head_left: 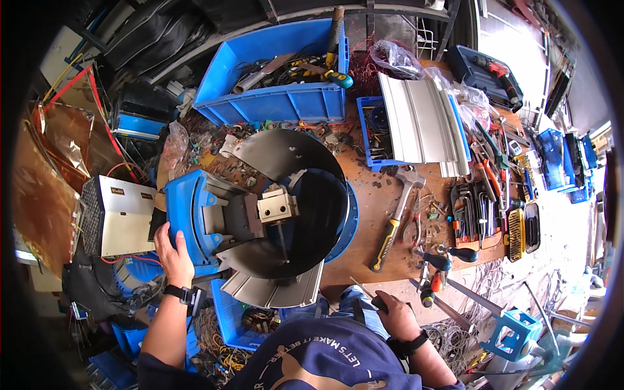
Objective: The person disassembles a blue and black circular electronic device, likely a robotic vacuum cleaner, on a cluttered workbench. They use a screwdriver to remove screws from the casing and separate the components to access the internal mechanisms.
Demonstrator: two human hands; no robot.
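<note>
My left hand (174, 257) rests with fingers stretched out along the left side of a blue metal housing (188, 218). From that housing a vise-like part reaches right, with a cream block (275, 205) bearing two dark holes at its end. A curved dark metal sheet (312, 156) wraps around the block, and a thin rod hangs below it. My right hand (398, 316) is closed at the table's front edge, close to my body. Out of it points a thin-shafted screwdriver (361, 286), its handle mostly covered by my fingers.
A hammer (393, 227) and several screwdrivers (437, 261) lie on the table to the right. Behind stands a blue crate (279, 107) of scrap. Light panels (419, 120) rest over a small blue bin. Pliers and hex keys (478, 211) crowd the far right.
</note>
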